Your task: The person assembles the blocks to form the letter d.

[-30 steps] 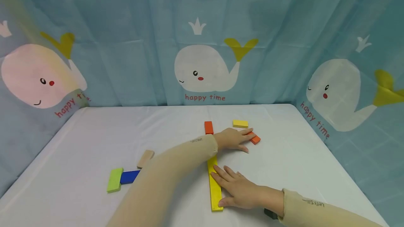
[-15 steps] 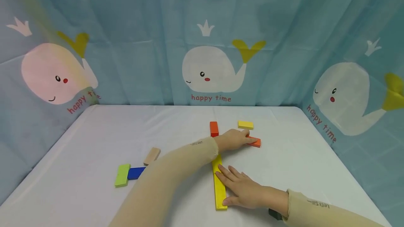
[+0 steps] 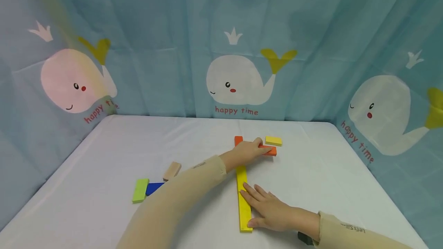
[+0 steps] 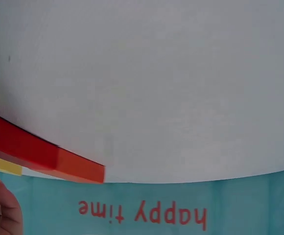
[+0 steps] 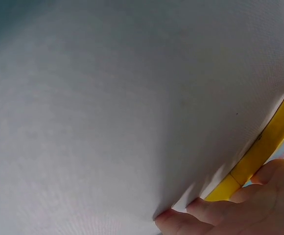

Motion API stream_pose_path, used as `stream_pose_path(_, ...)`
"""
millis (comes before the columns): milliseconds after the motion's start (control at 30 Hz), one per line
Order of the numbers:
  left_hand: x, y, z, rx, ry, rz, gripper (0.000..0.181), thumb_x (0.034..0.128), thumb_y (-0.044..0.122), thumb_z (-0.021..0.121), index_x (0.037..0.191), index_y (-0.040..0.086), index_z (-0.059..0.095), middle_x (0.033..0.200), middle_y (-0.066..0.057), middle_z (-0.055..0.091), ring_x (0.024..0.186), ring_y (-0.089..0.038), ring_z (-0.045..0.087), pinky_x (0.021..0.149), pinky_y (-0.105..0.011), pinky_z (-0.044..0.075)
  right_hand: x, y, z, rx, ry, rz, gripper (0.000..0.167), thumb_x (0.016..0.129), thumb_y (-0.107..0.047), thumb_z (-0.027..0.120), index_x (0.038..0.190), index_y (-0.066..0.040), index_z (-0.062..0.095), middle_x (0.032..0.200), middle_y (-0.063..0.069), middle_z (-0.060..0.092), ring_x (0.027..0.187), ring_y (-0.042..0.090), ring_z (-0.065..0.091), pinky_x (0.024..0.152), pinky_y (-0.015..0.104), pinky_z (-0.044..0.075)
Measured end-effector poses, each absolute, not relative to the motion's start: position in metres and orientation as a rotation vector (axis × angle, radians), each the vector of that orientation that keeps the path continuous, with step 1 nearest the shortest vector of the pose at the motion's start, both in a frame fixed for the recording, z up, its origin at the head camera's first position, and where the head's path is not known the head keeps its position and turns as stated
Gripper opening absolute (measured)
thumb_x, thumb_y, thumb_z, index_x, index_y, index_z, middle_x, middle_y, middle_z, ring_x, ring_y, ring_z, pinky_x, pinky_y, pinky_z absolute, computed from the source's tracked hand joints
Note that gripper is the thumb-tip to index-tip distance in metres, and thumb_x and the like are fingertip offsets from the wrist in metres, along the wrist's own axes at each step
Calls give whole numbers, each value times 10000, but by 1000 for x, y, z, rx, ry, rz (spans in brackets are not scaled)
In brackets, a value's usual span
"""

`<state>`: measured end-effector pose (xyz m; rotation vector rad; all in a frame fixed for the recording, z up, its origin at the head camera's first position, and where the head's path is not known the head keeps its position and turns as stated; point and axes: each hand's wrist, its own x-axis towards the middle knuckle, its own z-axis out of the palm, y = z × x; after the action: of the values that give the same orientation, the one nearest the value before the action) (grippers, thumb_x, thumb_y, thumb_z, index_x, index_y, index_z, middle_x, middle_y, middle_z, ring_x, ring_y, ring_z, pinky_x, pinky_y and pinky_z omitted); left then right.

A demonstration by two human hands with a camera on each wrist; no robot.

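My left hand (image 3: 246,152) pinches an orange-red block (image 3: 270,150) between thumb and fingers, right of the row's far end. Its wrist crosses above a line of blocks: a red block (image 3: 238,140) at the far end and yellow blocks (image 3: 245,212) laid end to end toward me. The middle of this line is hidden under the left hand. My right hand (image 3: 271,210) lies with fingers spread, fingertips and thumb touching the yellow blocks' right side. In the left wrist view, red blocks (image 4: 27,144) meet end to end; in the right wrist view, fingers (image 5: 205,210) rest by the yellow strip.
A yellow block (image 3: 273,141) lies behind the held block. On the left are a green block (image 3: 140,190), a partly hidden blue block (image 3: 154,188) and a plain wooden block (image 3: 172,171). A dark block (image 3: 304,238) shows under the right forearm. Whale-print curtains surround the white table.
My left fingers have closed on the orange-red block, turned it straighter and drawn it left toward the line. The right hand stays by the yellow blocks. The head view has shifted slightly.
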<state>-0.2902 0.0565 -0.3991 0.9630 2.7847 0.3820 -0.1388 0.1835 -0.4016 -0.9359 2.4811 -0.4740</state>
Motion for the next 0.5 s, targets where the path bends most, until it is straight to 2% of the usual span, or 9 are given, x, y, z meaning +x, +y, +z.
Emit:
stream_pose_path(67, -286, 47, -397, 1036, 2811, 288, 460, 1031, 381, 451, 1478, 283, 399, 1332, -46, 513, 767, -178, 551, 669, -198, 449, -138, 184, -402, -934, 2480, -469, 831, 925, -550, 540, 1540, -71, 250, 1615, 131, 103, 1425, 448, 150, 996, 707, 260)
stream_pose_path(133, -283, 38, -394, 1048, 2821, 261, 488, 1020, 292, 512, 1490, 293, 382, 1346, -54, 495, 719, -157, 549, 687, -199, 459, -138, 183, -402, -930, 2483, -457, 832, 924, -552, 541, 1541, -76, 249, 1615, 128, 103, 1426, 446, 151, 997, 703, 264)
stream_pose_path(200, -281, 30, -391, 1138, 2841, 117, 589, 995, 183, 564, 1509, 361, 339, 1373, -48, 445, 701, -131, 540, 725, -198, 473, -137, 183, -402, -915, 2484, -446, 832, 922, -555, 543, 1542, -84, 250, 1617, 121, 104, 1428, 439, 152, 1001, 698, 265)
stream_pose_path(300, -280, 20, -391, 1150, 2871, 51, 668, 962, 124, 613, 1508, 387, 332, 1382, -36, 421, 685, -135, 542, 751, -210, 489, -137, 184, -401, -902, 2482, -444, 833, 920, -548, 552, 1542, -84, 250, 1617, 118, 107, 1428, 442, 148, 1002, 702, 260)
stream_pose_path(500, -275, -1, -393, 1159, 2922, 47, 642, 948, 109, 627, 1487, 356, 381, 1355, -62, 450, 721, -188, 566, 785, -244, 514, -137, 183, -401, -904, 2477, -457, 832, 922, -555, 543, 1545, -89, 245, 1618, 116, 101, 1430, 438, 143, 1010, 702, 246)
